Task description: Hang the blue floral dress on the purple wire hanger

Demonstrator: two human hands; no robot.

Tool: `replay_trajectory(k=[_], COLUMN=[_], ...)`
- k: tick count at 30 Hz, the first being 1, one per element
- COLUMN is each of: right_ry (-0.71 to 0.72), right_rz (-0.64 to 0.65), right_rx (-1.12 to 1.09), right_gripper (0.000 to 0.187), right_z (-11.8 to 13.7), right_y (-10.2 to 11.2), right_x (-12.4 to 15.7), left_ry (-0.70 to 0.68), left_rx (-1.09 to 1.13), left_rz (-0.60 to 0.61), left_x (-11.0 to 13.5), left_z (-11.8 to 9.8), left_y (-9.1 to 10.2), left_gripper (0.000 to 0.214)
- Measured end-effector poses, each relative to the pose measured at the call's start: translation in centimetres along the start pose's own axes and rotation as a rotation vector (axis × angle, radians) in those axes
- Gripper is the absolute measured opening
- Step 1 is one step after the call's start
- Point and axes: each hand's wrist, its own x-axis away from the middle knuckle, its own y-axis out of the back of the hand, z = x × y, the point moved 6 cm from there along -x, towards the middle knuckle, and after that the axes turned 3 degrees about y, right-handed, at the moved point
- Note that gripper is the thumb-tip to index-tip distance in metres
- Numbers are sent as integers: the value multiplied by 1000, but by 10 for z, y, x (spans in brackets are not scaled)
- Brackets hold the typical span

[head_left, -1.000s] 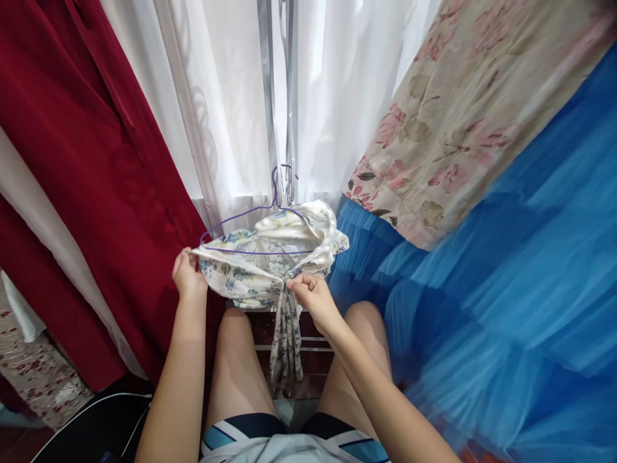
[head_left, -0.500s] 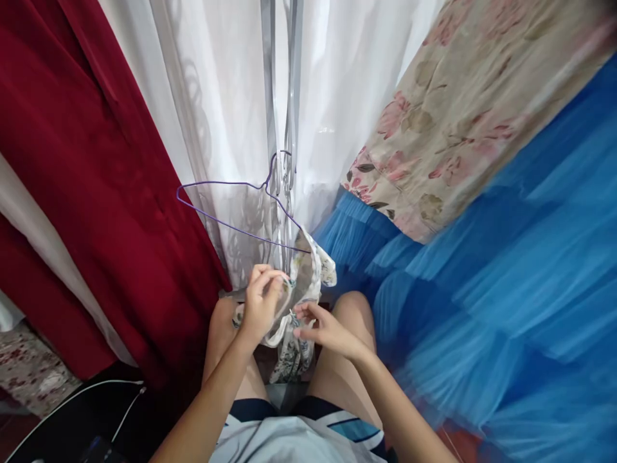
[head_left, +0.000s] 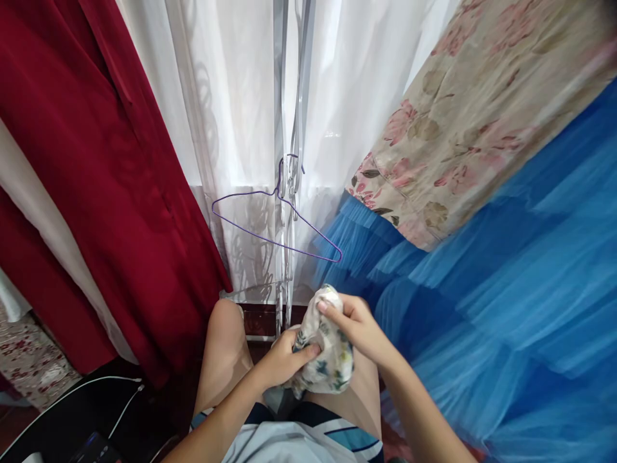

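A small white garment with a floral print [head_left: 330,360] is bunched up over my lap, between my knees. My left hand [head_left: 285,360] grips its left side, thumb lying on top of the cloth. With thumb and fingers, my right hand [head_left: 354,321] pinches its upper right edge. The exact kind of garment cannot be made out in its folds. Just beyond my hands hangs a bare purple wire hanger [head_left: 277,243], hooked on a grey metal stand [head_left: 284,103] and apart from the cloth.
White curtains [head_left: 231,96] hang behind the stand. Dark red cloth [head_left: 120,180] hangs on the left, and a floral beige cloth [head_left: 429,148] over blue ruffled tulle [head_left: 463,308] on the right. A black round surface with a white cable [head_left: 126,411] is at lower left.
The garment has come off the purple hanger and moved down toward my lap. Both hands have closed on it, the right one having been open before. The hanger now hangs bare.
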Motion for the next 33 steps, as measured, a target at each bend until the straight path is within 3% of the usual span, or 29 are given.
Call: replay_trajectory(k=[3,7,10,12,15,18,22,25,28,30,33], right_ry=[74,293,418,368,151,-32,-78,-96,-138,-164,-204], right_rz=[-154,-411,-451,-350,-142,6,-13,-12,19,32,65], right_rx=[70,9,-58,-120,-240,-345,-395,-385,-412,-424,-420], right_gripper=[28,28,29,31,33,31,28,25,19,16,14], right_z=[23,54,69,69,56,42,38,41,46,50,56], right_y=[44,104,121,112,80,50,44,48,46,41,34], right_x=[-16,-68,-123,-159,-187,-184,-171,-167,-163,-159,-152], left_ry=[-54,-123,-114,-85,-73,-97,-126,-109,-21,-2,-61], left_rx=[-163,-315,-284,-197,-79,-16,-155,-397,-428,-418,-433], left_rz=[-35,-135,-213,-243,-264,-317,-358,-342,-414,-475,-568], left_x=[5,3,4,5,8,11,7,-12,-41,-62,-94], left_z=[-8,-33,-54,-66,-78,-82,-77,-75,-81,-98,-144], left_y=[9,43,72,91,117,146,185,216,256,284,315], left_gripper=[28,16,12,12,12,10,8,11,15,18,21])
